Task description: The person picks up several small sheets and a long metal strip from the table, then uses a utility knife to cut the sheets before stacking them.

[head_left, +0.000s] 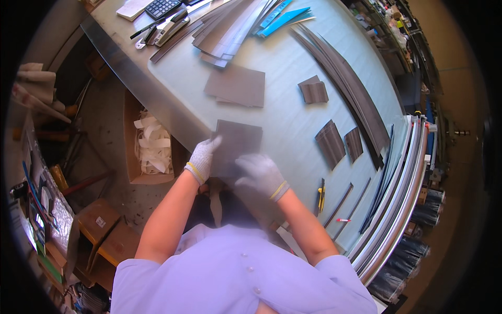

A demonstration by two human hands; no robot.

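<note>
My left hand (202, 159), in a white knit glove with a yellow cuff band, grips the left edge of a dark grey-brown rectangular sheet (238, 137). The sheet sits over the table's near edge. My right hand (260, 175), gloved alike, is at the sheet's lower right. Motion blurs it, but its fingers look apart; whether they touch the sheet I cannot tell. Just beyond lies a flat stack of similar brown sheets (238, 85). Smaller dark pieces (314, 90) rest to the right, with two curled ones (330, 144) nearer me.
Long dark strips (348, 86) curve along the table's right side. A yellow cutter knife (321, 197) lies near my right forearm. Fanned sheets (230, 31), a stapler (171, 29) and a calculator (162, 9) occupy the far end. At left, a cardboard box (134, 170) holds pale scraps.
</note>
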